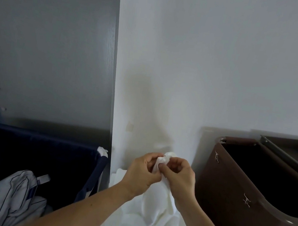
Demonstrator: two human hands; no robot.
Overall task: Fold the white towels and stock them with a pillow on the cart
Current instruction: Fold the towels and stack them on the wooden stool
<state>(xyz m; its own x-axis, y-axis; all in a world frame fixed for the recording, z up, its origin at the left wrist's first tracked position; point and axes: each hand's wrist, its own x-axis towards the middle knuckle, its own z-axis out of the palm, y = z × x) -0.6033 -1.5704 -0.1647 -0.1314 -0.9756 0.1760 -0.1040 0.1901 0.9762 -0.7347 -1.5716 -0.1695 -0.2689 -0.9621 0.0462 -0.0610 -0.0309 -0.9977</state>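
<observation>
Head view: nearest the camera, two bare forearms came up from the bottom edge, w/ a white towel (152, 219) bunched between & below them. The towel ran lengthwise roughly bottom-to-top of frame, loose & crumpled low down, narrowing to a gathered tip up at the hands. The tip pointed up toward the white wall (215, 64).

Left hand (142, 171) gripped the towel's upper end, fingers curled round the cloth, thumb on top. Right hand (179, 175) pinched the same tip from the other side, fingers curled, thumb pressing into the fabric. Both hands were touching each other at the tip, so each grip was closed on towel, not wide. A small knob of cloth stuck out above the fingers.

Left side: a dark navy fabric hamper (50, 157) w/ white trim at its corner. Inside it, at lower left, lay a white pillow (9, 203) w/ dark piping, crumpled, w/ a small tag near its top; the rest of the interior was too dark to tell.

Right side: a brown bag (231, 200) on a cart frame w/ a metal rail along the top & small metal clips on its side. Its inside was dark, contents couldn't be made out.

Behind the hamper stood a grey panel (50, 45), its edge meeting the wall just left of the hands.
</observation>
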